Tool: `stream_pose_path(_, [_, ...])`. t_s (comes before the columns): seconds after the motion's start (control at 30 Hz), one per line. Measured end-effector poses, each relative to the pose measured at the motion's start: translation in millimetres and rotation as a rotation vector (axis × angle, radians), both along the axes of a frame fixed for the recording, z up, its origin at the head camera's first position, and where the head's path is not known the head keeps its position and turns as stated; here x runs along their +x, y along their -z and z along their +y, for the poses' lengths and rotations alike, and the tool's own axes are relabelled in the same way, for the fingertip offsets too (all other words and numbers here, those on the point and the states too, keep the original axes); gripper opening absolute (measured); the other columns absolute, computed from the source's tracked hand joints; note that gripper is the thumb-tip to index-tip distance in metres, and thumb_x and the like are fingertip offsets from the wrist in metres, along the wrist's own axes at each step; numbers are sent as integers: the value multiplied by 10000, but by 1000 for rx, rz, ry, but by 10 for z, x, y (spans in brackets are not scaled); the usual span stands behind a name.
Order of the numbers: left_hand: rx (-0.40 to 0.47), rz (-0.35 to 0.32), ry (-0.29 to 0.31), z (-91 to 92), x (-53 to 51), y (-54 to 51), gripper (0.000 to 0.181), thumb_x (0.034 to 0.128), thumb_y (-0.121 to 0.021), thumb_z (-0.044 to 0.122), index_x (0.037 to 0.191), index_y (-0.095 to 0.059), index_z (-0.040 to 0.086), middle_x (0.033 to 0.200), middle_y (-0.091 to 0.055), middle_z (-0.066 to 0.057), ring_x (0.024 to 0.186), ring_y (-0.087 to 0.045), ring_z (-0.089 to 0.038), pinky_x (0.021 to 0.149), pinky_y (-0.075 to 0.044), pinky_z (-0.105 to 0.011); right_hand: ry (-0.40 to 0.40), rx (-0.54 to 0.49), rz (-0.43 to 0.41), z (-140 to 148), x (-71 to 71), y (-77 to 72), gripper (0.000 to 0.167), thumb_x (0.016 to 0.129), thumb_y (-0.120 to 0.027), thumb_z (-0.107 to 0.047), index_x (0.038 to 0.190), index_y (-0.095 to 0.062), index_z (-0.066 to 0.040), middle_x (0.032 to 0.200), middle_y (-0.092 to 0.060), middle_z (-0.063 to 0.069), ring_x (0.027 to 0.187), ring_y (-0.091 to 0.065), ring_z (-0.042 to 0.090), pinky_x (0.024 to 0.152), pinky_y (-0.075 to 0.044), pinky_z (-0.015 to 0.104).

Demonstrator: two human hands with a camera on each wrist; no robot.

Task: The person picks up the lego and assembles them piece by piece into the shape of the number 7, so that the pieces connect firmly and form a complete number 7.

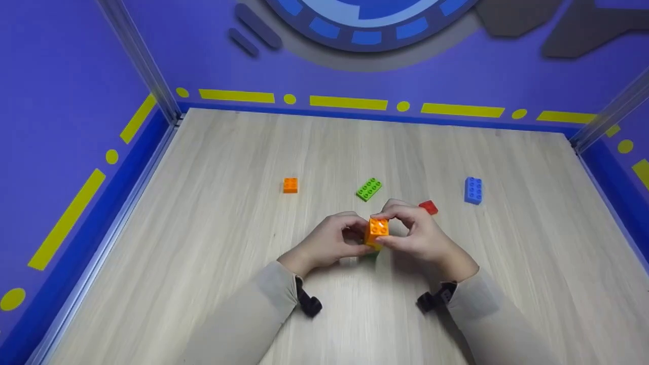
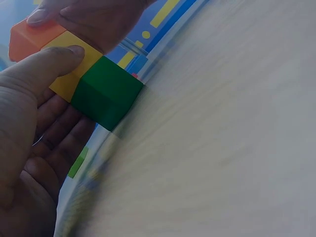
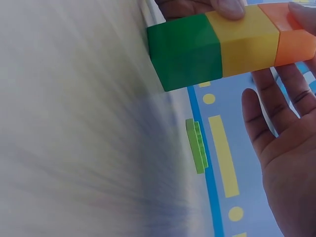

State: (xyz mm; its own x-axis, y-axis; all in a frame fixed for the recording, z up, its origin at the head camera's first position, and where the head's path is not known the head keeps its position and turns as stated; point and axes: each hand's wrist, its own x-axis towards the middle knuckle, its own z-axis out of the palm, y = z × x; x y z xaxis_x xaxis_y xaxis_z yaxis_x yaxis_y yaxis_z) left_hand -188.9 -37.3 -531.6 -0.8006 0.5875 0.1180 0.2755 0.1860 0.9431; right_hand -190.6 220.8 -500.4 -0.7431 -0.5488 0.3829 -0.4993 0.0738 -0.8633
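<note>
A small tower of bricks stands between the two hands: a dark green brick (image 3: 185,54) at the bottom, a yellow brick (image 3: 249,44) in the middle and an orange brick (image 1: 379,226) with studs on top. The left hand (image 1: 332,238) pinches the yellow brick between thumb and fingers. From the other side, the right hand (image 1: 421,235) grips the orange brick at its sides. Facing surfaces of the bricks look flush in both wrist views. Whether the green brick touches the table cannot be told.
On the wooden table (image 1: 203,213), beyond the hands, lie an orange brick (image 1: 290,185), a flat light green brick (image 1: 369,189), a red brick (image 1: 429,207) close to the right hand, and a blue brick (image 1: 473,190). Blue panels (image 1: 228,71) with yellow markings enclose the back and sides.
</note>
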Motion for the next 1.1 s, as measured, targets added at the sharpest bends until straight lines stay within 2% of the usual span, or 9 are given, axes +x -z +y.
stream_pose_path(0.13, [0,-7,-4,4,3,1,354,957,-938,202,1277,-815,118,1203,-764,1,1081,-740,-34,1031,-631,-294,-11,-20,9,-5,-3,17,400,885,-835,137,1260,-813,2,1089,-749,1,1048,-690,126,1082,-555,268])
stream_pose_path(0.33, [11,-17,4,35,1,-17,342,966,-931,224,1271,-814,122,1219,-760,-2,1101,-743,-36,1046,-627,-276,16,37,-7,53,14,10,398,915,-828,112,1290,-804,-19,1110,-743,10,1060,-684,132,1065,-551,251])
stream_pose_path(0.47, [10,-26,-17,25,-7,-23,291,961,-933,201,1217,-816,127,1200,-759,4,1093,-742,-42,1046,-618,-266,0,80,-49,77,-3,-17,413,954,-815,82,1359,-766,22,1228,-768,6,1117,-690,149,1043,-566,254])
stream_pose_path(0.57, [0,-37,-24,13,-4,-24,277,949,-943,190,1187,-812,139,1197,-755,18,1098,-738,-42,1046,-615,-265,-41,143,-78,136,-39,-49,482,963,-837,32,1433,-742,-21,1345,-772,18,1181,-692,138,1079,-561,261])
stream_pose_path(0.67, [-9,-50,-12,15,0,-18,296,941,-952,204,1195,-812,149,1210,-757,24,1109,-733,-45,1045,-624,-271,-99,211,-128,239,-114,-106,588,955,-849,6,1518,-693,-71,1441,-741,120,1231,-697,157,1107,-569,301])
stream_pose_path(0.73, [-7,-60,-6,23,-1,-16,317,935,-957,205,1210,-812,144,1218,-758,23,1112,-728,-44,1039,-631,-275,-97,249,-182,310,-198,-150,639,957,-832,4,1566,-647,-62,1501,-696,196,1264,-697,206,1118,-578,340])
stream_pose_path(0.8, [-2,-70,-7,29,-4,-20,330,930,-960,194,1218,-812,135,1218,-758,14,1104,-725,-47,1029,-636,-278,-29,295,-227,353,-305,-192,646,969,-819,-15,1584,-621,-42,1541,-666,236,1287,-697,266,1117,-583,380])
stream_pose_path(0.97, [-5,-81,-7,26,-15,-31,311,927,-962,189,1192,-810,129,1213,-752,14,1112,-715,-37,1028,-633,-265,257,438,-290,355,-588,-244,616,1035,-800,-141,1615,-602,-85,1633,-622,163,1380,-663,367,1166,-543,505])
stream_pose_path(1.1, [-16,-74,-7,9,-15,-27,295,927,-963,195,1169,-807,131,1205,-747,20,1121,-709,-33,1027,-630,-253,358,489,-348,281,-752,-228,620,1073,-727,-112,1667,-548,-123,1676,-571,143,1463,-605,409,1217,-517,607])
